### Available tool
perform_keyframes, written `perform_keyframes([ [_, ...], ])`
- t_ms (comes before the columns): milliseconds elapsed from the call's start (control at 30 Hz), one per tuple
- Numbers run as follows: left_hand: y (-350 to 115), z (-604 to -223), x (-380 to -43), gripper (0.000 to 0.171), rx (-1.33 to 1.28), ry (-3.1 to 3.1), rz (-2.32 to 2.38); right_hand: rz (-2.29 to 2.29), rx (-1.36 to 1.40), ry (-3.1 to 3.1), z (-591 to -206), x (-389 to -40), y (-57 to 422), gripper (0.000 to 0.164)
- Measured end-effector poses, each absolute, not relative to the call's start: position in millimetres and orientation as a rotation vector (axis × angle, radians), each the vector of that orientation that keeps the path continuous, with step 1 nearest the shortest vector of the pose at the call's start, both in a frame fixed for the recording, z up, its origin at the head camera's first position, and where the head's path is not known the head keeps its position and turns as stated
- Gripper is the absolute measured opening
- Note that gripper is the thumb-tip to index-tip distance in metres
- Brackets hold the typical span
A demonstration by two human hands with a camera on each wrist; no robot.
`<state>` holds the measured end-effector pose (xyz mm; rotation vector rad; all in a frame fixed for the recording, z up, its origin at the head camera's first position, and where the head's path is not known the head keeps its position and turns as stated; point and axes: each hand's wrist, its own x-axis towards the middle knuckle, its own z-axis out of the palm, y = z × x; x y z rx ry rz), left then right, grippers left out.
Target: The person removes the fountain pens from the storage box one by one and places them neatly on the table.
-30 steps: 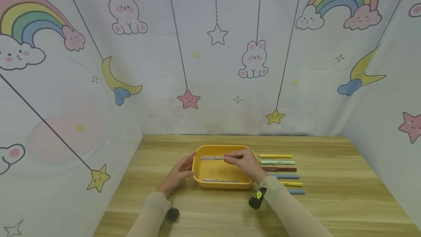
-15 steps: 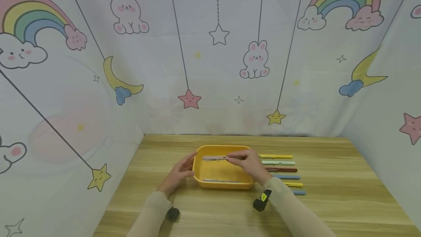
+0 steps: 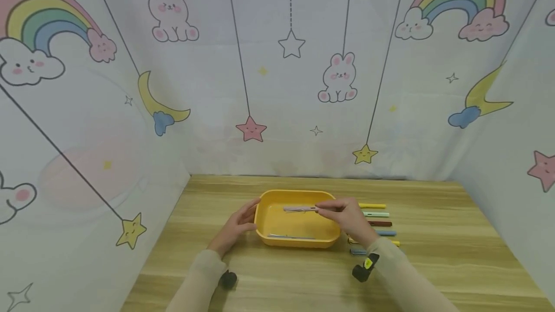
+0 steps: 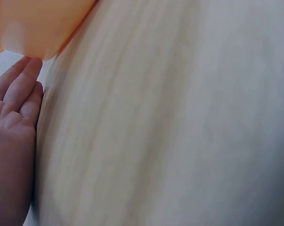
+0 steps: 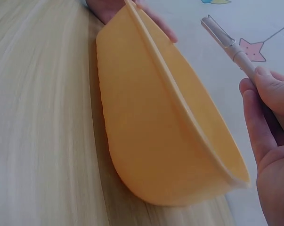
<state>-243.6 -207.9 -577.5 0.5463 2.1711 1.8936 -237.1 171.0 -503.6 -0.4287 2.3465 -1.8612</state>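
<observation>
A pale pinkish pen with a metal clip [image 3: 299,209] is pinched between the thumb and fingers of my right hand [image 3: 350,219], above the right half of a yellow plastic basket [image 3: 277,221]. In the right wrist view the pen [image 5: 222,34] points up and away, its rear end hidden in the hand. My left hand [image 3: 236,229] touches the basket's left end with extended fingers; the left wrist view shows fingertips [image 4: 34,66] against the outer wall. Inside the basket, a bluish pen [image 3: 290,237] lies along the near side, partly hidden by the rim.
Right of the basket several pens lie in a column: yellow [image 3: 374,205], mint [image 3: 378,214], dark red [image 3: 382,224], then blue and yellow ones, partly covered by the right hand and sleeve. Fabric walls with cartoon prints [image 3: 277,158] enclose the wooden table [image 3: 277,278].
My right hand has moved rightward with the pinkish pen, from over the basket's middle toward its right end. The left hand stays at the basket's left end.
</observation>
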Motion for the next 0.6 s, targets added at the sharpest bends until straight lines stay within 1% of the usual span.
perform_keyframes([
  [167, -206, -575, -243, 0.073, 0.542, 2.156, 1.909, -1.908, -0.406, 2.317, -506, -237, 186, 0.028],
  [467, -207, -576, -241, 0.075, 0.540, 2.171, 1.888, -1.868, -0.408, 2.368, -507, -222, 215, 0.032],
  [600, -207, -575, -241, 0.074, 0.524, 2.176, 1.886, -1.892, -0.376, 2.363, -506, -217, 229, 0.037],
])
